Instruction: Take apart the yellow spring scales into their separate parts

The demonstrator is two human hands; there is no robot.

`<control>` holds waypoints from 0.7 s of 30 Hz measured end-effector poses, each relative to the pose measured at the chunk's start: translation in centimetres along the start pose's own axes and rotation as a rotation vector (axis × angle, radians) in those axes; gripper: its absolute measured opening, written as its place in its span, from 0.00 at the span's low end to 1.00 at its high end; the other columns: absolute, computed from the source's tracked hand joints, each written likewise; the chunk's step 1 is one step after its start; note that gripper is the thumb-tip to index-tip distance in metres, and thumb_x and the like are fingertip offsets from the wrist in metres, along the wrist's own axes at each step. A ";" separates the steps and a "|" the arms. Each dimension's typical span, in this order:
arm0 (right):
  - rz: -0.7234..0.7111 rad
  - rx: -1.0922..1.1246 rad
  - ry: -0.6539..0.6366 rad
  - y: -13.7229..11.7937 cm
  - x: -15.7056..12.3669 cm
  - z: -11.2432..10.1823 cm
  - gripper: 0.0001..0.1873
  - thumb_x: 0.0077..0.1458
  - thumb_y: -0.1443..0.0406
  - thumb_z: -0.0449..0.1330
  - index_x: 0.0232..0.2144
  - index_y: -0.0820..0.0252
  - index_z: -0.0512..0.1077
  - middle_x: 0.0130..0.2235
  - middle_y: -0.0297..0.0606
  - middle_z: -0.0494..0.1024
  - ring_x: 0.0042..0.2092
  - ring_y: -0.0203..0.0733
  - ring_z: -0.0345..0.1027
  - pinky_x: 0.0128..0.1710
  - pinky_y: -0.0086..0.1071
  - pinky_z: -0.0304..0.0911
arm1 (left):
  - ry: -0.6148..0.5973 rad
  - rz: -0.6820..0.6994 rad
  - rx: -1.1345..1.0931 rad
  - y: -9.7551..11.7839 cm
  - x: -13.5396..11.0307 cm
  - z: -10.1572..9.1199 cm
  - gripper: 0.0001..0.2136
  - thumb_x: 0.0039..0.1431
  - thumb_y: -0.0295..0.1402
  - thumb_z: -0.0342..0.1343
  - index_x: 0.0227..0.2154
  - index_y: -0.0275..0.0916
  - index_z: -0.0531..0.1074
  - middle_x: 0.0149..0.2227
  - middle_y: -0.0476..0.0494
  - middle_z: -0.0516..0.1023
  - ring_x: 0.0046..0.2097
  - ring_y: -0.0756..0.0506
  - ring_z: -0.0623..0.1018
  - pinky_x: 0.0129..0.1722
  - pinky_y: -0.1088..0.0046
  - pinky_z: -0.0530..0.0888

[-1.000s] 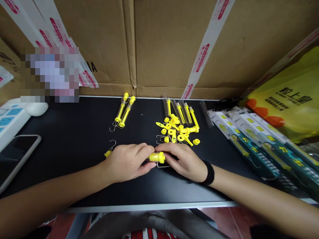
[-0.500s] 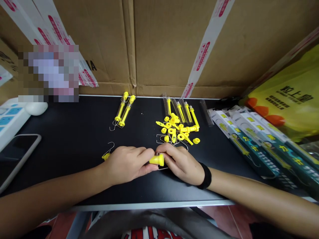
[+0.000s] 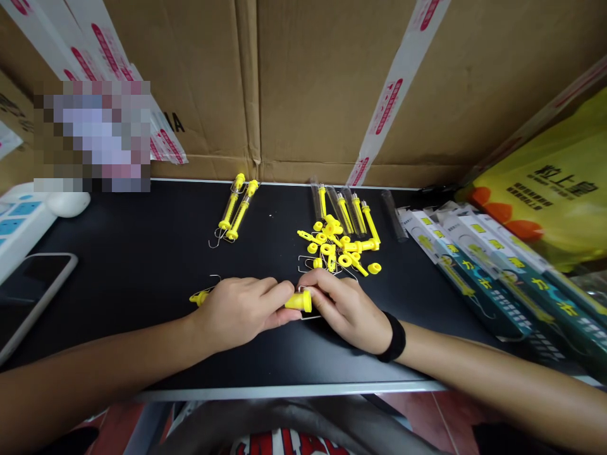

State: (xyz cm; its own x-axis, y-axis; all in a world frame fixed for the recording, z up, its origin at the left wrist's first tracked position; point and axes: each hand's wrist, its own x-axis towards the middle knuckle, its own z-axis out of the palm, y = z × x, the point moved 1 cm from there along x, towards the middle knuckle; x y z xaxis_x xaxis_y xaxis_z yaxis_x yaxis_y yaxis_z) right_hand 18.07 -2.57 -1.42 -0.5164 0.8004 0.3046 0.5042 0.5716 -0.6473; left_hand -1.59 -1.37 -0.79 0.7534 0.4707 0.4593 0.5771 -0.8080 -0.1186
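Observation:
My left hand (image 3: 241,309) is closed round a small spring scale; its yellow end cap (image 3: 298,301) sticks out to the right and its hook end (image 3: 202,294) shows at the left. My right hand (image 3: 344,306) pinches at that cap, fingers pressed together, with a metal wire ring just under them. Just beyond the hands lies a heap of loose yellow plastic parts (image 3: 339,249) and wire hooks. Behind the heap lie several clear tubes with yellow inserts (image 3: 344,212). Two assembled yellow scales (image 3: 234,208) rest side by side further left.
The black tabletop (image 3: 142,253) ends at cardboard boxes (image 3: 308,88) at the back. Printed packaging cards (image 3: 478,265) fan out at the right, below a yellow bag (image 3: 545,183). A phone (image 3: 28,297) and a white power strip (image 3: 19,227) lie at the left.
The hands stay together on the scale. The right fingers shifted slightly on the yellow cap, and the hook end at the left dropped a little lower.

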 end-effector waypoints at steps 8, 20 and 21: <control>-0.035 -0.035 0.003 0.5 0.2 -0.2 0.09 0.62 0.68 0.47 0.43 0.57 0.64 0.38 0.36 0.75 0.35 0.34 0.70 0.35 0.27 0.63 | -0.065 -0.021 -0.029 -0.2 0.3 0.0 0.16 0.65 0.45 0.38 0.32 0.40 0.64 0.22 0.54 0.71 0.24 0.52 0.73 0.21 0.75 0.60; -0.187 -0.178 -0.008 1.2 0.5 -0.6 0.09 0.61 0.67 0.49 0.44 0.58 0.64 0.39 0.38 0.77 0.34 0.35 0.73 0.33 0.27 0.66 | -0.071 0.032 -0.053 -0.6 0.3 0.3 0.15 0.64 0.45 0.40 0.34 0.40 0.64 0.24 0.54 0.72 0.25 0.51 0.74 0.22 0.74 0.61; -0.195 -0.187 -0.001 1.2 0.4 -0.6 0.09 0.61 0.67 0.49 0.44 0.58 0.64 0.38 0.37 0.77 0.34 0.35 0.73 0.33 0.27 0.66 | -0.067 0.039 -0.056 -0.6 0.3 0.3 0.15 0.64 0.45 0.41 0.34 0.40 0.64 0.24 0.54 0.72 0.25 0.51 0.74 0.23 0.74 0.61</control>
State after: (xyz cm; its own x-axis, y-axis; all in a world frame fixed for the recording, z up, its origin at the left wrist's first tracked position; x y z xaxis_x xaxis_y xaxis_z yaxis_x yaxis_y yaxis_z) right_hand 18.85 -1.41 -1.67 -0.6171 0.6719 0.4097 0.5143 0.7383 -0.4363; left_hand -1.62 -0.66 -0.81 0.7953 0.4599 0.3950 0.5302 -0.8436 -0.0852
